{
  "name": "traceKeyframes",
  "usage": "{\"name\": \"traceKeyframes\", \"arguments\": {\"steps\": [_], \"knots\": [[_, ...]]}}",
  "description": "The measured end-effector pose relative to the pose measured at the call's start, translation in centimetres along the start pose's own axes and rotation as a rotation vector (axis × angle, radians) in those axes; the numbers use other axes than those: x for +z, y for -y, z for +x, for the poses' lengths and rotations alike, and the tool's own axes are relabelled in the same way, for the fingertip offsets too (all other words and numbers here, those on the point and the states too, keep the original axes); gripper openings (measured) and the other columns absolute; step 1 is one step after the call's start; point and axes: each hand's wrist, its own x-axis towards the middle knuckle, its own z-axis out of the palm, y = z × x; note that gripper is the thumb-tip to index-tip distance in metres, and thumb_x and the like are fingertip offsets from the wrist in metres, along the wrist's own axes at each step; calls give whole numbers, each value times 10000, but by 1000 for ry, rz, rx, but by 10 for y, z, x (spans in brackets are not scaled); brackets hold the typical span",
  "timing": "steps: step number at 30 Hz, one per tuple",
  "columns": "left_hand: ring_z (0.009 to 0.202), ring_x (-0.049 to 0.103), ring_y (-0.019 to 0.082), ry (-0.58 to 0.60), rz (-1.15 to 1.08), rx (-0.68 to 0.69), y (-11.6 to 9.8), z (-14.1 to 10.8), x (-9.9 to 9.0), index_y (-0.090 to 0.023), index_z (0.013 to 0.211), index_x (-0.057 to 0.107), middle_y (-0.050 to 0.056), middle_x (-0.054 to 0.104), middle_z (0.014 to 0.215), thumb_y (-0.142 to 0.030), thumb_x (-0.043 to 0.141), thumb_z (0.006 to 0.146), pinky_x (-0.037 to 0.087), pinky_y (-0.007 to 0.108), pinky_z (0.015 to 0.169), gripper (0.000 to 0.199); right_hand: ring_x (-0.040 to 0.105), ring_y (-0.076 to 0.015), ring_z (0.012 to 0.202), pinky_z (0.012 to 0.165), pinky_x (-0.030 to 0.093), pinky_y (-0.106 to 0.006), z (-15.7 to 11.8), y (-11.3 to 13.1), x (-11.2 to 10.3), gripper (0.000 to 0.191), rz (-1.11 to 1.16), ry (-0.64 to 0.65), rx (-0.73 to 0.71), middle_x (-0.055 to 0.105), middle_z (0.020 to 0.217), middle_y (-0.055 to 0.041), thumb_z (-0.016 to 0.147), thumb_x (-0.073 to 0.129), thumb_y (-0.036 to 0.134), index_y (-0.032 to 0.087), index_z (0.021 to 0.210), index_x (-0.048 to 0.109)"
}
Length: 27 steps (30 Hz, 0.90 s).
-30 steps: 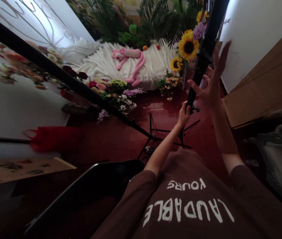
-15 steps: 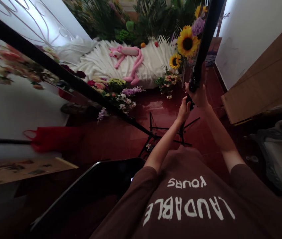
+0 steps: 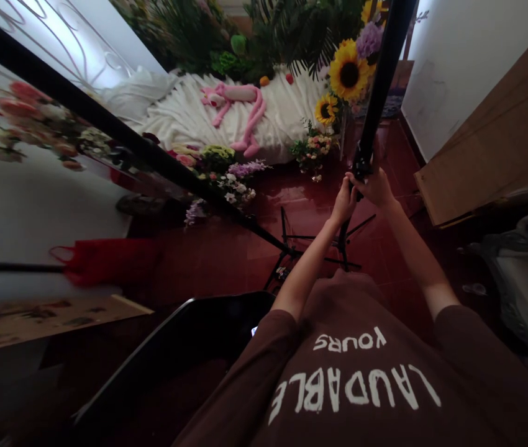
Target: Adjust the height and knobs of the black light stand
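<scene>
Over red floor (image 3: 217, 261), black pole (image 3: 382, 93) inside fingers (image 3: 346, 189): left hand (image 3: 343, 203) wrapped round it, right hand (image 3: 378, 187) gripping just higher.

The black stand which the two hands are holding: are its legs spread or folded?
Spread. Below the left hand and right hand, the legs of the black stand reach outward in different directions over the red floor.

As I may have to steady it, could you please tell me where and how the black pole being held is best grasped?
Probably around the black pole below its collar, from the near side: it looks slimmer there than above, so closing around it should be easy. The left grip wraps it there, with the right grip close beside.
</scene>
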Motion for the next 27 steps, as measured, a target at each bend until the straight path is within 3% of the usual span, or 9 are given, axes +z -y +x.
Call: {"name": "traceKeyframes", "arguments": {"steps": [4,10,14,19,27], "knots": [[1052,685,212,38,-48,6,-8,-1,-4,-272,1356,494,108,668,1171,-585,392,990,552,408,976,492,666,-130,937,891,560,-267,-23,3,-27,758,27,46,-32,697,1147,-1,795,787,465,282,1454,461],[1024,675,212,35,-82,5,-6,-1,-3,-262,1339,500,117,653,1157,-642,384,968,546,399,951,543,667,-206,1076,891,601,-346,-54,6,-49,843,-43,35,51,692,1257,-56,800,777,411,300,1539,386],[1022,666,189,46,-69,45,0,-2,-1,-264,1383,464,108,654,1153,-628,352,986,527,353,955,550,693,-221,1038,836,622,-347,-61,3,-47,820,-90,45,130,706,1265,-71,864,694,534,304,1571,345],[977,668,181,70,-80,32,5,-3,0,-271,1430,420,96,657,1126,-618,327,995,523,347,948,564,715,-172,781,643,595,-264,-57,1,-38,795,5,-13,325,749,1156,-67,909,601,612,318,1585,304],[975,667,185,47,-107,51,0,-2,-2,-253,1377,471,96,653,1108,-613,363,989,534,350,937,540,591,-99,473,410,433,-173,-31,-2,-25,648,346,2,744,707,735,2,931,585,367,242,1542,405]]}}
